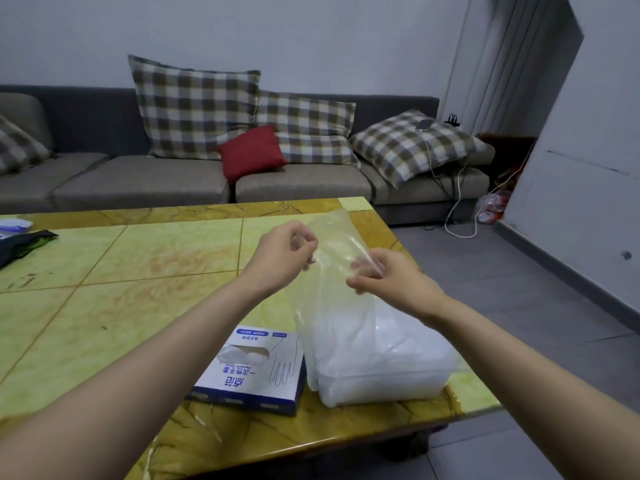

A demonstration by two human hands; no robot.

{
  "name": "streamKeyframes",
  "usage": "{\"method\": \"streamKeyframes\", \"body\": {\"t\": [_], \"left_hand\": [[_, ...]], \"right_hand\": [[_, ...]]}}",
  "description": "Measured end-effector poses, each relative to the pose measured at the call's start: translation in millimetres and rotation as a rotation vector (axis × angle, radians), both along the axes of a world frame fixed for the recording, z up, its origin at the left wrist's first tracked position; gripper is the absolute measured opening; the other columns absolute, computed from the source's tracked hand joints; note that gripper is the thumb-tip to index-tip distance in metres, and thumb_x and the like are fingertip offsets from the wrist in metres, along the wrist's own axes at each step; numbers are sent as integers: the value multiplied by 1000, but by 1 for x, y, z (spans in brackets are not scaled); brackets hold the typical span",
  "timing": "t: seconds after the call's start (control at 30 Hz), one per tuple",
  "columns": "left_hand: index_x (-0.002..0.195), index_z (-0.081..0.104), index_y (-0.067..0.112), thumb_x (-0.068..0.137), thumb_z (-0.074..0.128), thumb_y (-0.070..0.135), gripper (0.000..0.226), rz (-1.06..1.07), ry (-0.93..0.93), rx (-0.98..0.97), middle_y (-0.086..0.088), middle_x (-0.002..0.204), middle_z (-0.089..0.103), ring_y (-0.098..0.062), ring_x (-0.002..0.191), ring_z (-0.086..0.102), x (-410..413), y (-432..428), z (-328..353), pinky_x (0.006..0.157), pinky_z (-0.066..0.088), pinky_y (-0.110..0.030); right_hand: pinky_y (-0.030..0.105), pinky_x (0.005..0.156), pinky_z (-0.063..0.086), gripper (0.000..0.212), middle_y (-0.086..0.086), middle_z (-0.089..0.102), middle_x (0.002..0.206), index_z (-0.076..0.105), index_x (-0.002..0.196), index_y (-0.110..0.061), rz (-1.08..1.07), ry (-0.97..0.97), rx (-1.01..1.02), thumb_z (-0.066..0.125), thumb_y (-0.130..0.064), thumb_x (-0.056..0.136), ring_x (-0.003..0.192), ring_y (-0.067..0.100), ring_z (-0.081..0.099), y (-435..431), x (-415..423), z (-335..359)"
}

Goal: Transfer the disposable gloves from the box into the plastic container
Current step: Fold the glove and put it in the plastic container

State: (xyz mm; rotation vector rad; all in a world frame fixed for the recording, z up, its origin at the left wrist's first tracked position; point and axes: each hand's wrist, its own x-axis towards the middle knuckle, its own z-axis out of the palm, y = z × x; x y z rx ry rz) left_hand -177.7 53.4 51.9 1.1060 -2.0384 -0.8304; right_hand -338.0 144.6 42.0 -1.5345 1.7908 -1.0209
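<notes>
A clear disposable glove (337, 244) hangs stretched in the air between both hands above the table. My left hand (282, 259) pinches its left edge. My right hand (391, 282) pinches its right edge, slightly lower. Below them stands a translucent plastic container (381, 382) with crumpled clear gloves in it. The glove's lower part drapes down over the container's left side. To the container's left lies the white and blue glove box (252, 372), flat, with gloves showing through its oval opening.
The yellow-green marble table (138, 271) ends just right of the container. Dark and white items (20, 237) lie at its far left. A grey sofa (173, 181) with plaid and red cushions stands behind. Cables lie on the floor at right.
</notes>
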Motion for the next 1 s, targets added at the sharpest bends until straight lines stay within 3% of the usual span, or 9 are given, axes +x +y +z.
{"method": "streamKeyframes", "body": {"t": [0.2,0.3,0.43,0.5,0.6,0.73,0.8,0.87,1.0], "left_hand": [[87,68,9,89,60,16,11,-15,-107,-86,4,86,64,-7,75,54,-9,-8,5,66,38,-19],[89,62,5,91,58,14,10,12,-17,-166,0,83,61,-6,58,52,-23,-7,16,54,39,-17],[83,45,11,95,50,9,13,-19,178,-51,-6,82,63,-13,66,64,-31,1,10,55,48,-20],[83,48,11,95,51,9,12,-49,43,-113,-5,85,62,-14,72,62,-29,3,-10,57,45,-18],[88,52,7,93,49,6,7,-173,-297,-233,-5,92,57,-25,81,54,-18,2,-44,72,44,-34],[94,52,17,90,41,-5,24,-328,-725,-323,-2,114,50,-23,92,51,-9,4,-61,74,43,-34],[106,59,17,84,39,-12,41,-356,-881,-351,-1,126,48,-23,110,47,-11,5,-63,89,39,-32],[111,60,21,83,40,-12,47,-317,-925,-430,0,130,48,-21,119,42,-16,7,-58,96,33,-30],[108,58,18,87,39,-7,38,-177,-691,-461,0,116,52,-19,107,45,-33,18,-47,77,31,-25]], "right_hand": [[21,57,35,9,-6,56,70,61,78,-15,-193,392,-214,68,-15,84,70,13,52,-10,-26,32],[30,66,38,7,0,61,85,63,86,-13,-258,508,-454,62,-7,85,82,17,55,-13,-27,52],[27,62,29,19,-1,57,80,63,82,-9,-118,659,-569,58,9,78,79,16,45,0,-23,46],[28,61,28,24,-6,51,76,62,81,-11,-7,722,-485,54,12,79,76,11,37,7,-24,27],[39,67,43,29,0,54,85,55,82,-20,110,755,-174,47,8,82,82,23,51,14,-26,-5],[30,61,36,17,4,53,96,51,92,-16,199,777,205,48,0,90,88,26,52,16,-29,-37],[26,70,39,19,5,56,114,55,110,-14,265,702,343,53,-7,92,100,23,53,16,-30,-48],[22,83,40,31,2,55,124,53,121,-14,323,601,426,60,-18,91,110,18,53,15,-32,-47],[24,86,49,38,-9,61,108,55,118,-22,301,368,374,66,-39,85,97,9,60,9,-38,-28]]}}
